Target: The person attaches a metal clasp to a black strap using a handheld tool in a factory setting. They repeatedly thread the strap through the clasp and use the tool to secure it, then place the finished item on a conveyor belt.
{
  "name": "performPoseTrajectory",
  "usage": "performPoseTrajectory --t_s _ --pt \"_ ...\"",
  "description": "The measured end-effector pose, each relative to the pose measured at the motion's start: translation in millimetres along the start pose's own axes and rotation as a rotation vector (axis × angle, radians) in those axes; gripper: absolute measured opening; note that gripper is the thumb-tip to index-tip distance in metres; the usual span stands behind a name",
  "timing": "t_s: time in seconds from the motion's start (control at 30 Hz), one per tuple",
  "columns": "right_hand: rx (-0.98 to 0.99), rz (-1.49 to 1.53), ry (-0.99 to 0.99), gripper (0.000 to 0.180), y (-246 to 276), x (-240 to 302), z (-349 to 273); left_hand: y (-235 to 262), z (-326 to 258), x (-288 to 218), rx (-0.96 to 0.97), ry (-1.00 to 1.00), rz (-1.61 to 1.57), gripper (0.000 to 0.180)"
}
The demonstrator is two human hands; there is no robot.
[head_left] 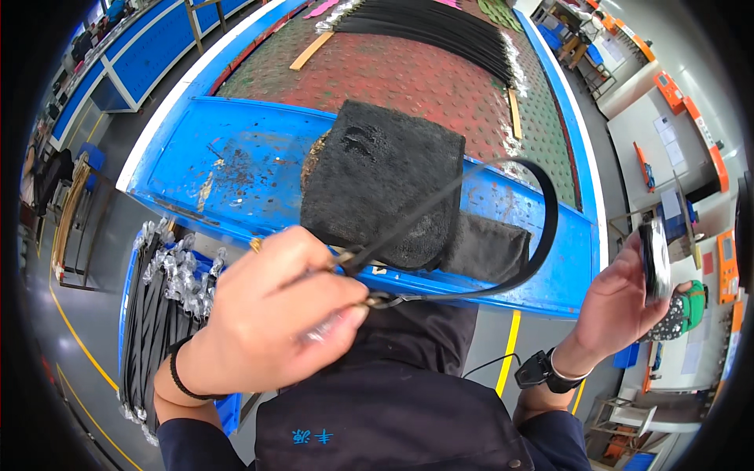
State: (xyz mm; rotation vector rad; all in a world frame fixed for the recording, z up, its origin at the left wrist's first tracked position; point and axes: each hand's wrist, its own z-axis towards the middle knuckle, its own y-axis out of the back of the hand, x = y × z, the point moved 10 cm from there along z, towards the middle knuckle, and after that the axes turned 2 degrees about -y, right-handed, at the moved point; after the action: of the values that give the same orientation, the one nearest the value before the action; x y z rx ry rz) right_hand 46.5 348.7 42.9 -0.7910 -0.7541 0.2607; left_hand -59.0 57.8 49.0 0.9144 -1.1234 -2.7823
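Note:
My left hand [271, 314] is closed on a black belt [550, 212], gripping it near a metal buckle. The belt curves out to the right in a wide loop and comes back to the fingers. A bit of clear plastic shows under those fingers. Raised at the right, my right hand [605, 302] is closed around a dark, rounded piece [655, 259] with a shiny pale side; its kind cannot be made out. Behind the belt loop, a black cloth [385, 177] covers a block on the blue bench [259, 129]. A smaller dark block [491, 247] lies beside it.
Many black belts with plastic-wrapped ends [157, 314] hang at the left below the bench. More black straps [424, 31] lie in a row on the red and green studded surface [377, 86], near wooden strips [312, 51]. Another person [587, 35] stands far right.

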Motion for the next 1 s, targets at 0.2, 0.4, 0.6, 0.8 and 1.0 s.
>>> performPoseTrajectory --t_s 0.2,0.4,0.6,0.8,1.0 --pt "-0.173 -0.375 -0.113 0.040 32.8 -51.5 24.8 31.4 -55.0 96.2 -0.455 0.499 -0.593 0.010" --pt "0.006 -0.516 -0.528 0.048 11.6 -156.0 18.1 44.7 -58.9 89.8 -0.535 0.459 -0.599 0.015" --pt "0.106 -1.130 -0.393 0.052 33.1 -132.0 11.3 38.4 -48.9 66.2 -0.425 0.329 -0.274 0.015" --pt "0.633 -2.051 -0.020 0.028 -9.9 -110.4 -45.7 26.6 -29.1 43.1 -0.373 0.095 -0.125 0.016" --pt "0.811 -1.925 0.030 0.027 -49.1 -104.2 -60.2 -2.0 -16.6 12.5 -0.271 -0.079 -0.015 0.018"
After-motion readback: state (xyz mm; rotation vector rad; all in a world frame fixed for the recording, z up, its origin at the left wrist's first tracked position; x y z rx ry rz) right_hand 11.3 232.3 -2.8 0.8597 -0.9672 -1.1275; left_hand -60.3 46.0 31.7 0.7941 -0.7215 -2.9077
